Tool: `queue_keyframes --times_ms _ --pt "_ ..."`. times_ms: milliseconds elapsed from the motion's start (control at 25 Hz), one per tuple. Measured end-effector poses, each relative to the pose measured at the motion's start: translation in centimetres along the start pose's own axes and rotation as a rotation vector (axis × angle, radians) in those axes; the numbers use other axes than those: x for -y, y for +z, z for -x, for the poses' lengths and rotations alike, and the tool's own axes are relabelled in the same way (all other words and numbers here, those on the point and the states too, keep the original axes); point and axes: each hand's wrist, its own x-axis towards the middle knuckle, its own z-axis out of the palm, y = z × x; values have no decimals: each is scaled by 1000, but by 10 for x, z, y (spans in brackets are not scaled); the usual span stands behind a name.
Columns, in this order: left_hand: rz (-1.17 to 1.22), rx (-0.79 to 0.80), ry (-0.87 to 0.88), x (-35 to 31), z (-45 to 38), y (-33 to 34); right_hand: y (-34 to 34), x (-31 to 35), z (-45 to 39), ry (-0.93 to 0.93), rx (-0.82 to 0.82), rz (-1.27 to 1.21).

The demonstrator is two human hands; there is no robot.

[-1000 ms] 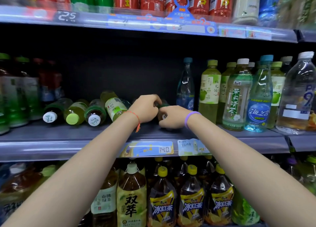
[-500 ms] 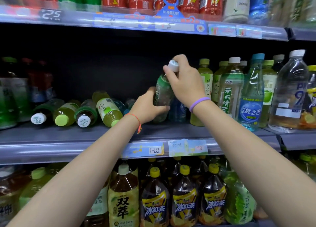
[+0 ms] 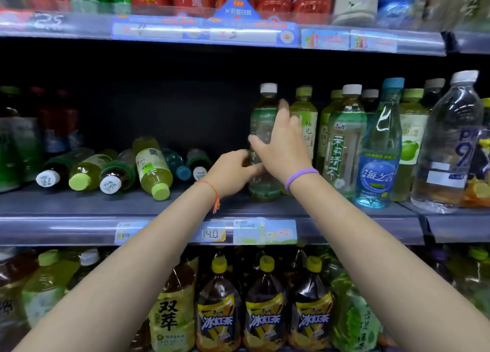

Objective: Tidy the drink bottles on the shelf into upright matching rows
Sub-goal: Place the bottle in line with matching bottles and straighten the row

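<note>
Our left hand [image 3: 233,172] curls round the lower body of the white-capped green tea bottle [image 3: 263,142], fingers wrapped on its left side, while our right hand [image 3: 282,144] lies against the bottle's front with fingers spread and nearly straight, steadying it without gripping. That bottle stands upright on the middle shelf [image 3: 106,205], its base down near the shelf's front edge, just left of the standing rows.

Going left to right: at nine o'clock from our hands lies the fallen heap, a white-capped dark bottle [image 3: 57,171], a green-capped yellow bottle [image 3: 88,170], another white-capped bottle [image 3: 118,172], a yellow-green bottle [image 3: 153,166] angled cap-forward, then a blue-capped bottle [image 3: 176,164] and a small white-capped one [image 3: 197,164] behind. At three o'clock stand the pomelo drink [image 3: 305,118], the jasmine tea [image 3: 347,144] and the blue bottle [image 3: 381,150].

As we judge it, the risk is in letting go: the bottle sits in front of the pomelo row, not the matching jasmine tea, and a careless release could tip it into its neighbours. Our left forearm also passes close to the angled yellow-green bottle, which could roll off the edge if nudged.
</note>
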Motion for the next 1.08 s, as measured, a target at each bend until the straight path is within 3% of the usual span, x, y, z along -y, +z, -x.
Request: queue_keyframes --times_ms 160,280,320,400,520,640,880,1080 --pt "-180 -45 13 -1 16 -3 3 -3 8 -147 -253 240" --pt "-362 -226 22 9 28 -18 13 9 18 -348 -464 137" --pt "-423 -272 13 16 31 -25 17 16 22 -415 -441 114" --pt "-588 -276 -21 33 35 -41 30 29 25 -456 -177 118" --pt "-763 -105 -95 63 39 -63 58 39 26 -299 408 140" --pt "-800 -23 -37 86 42 -78 80 55 21 -179 686 167" --pt "-637 35 66 106 42 -91 105 80 12 -91 710 256" --pt "-572 32 75 105 38 -93 87 82 15 -20 571 289"
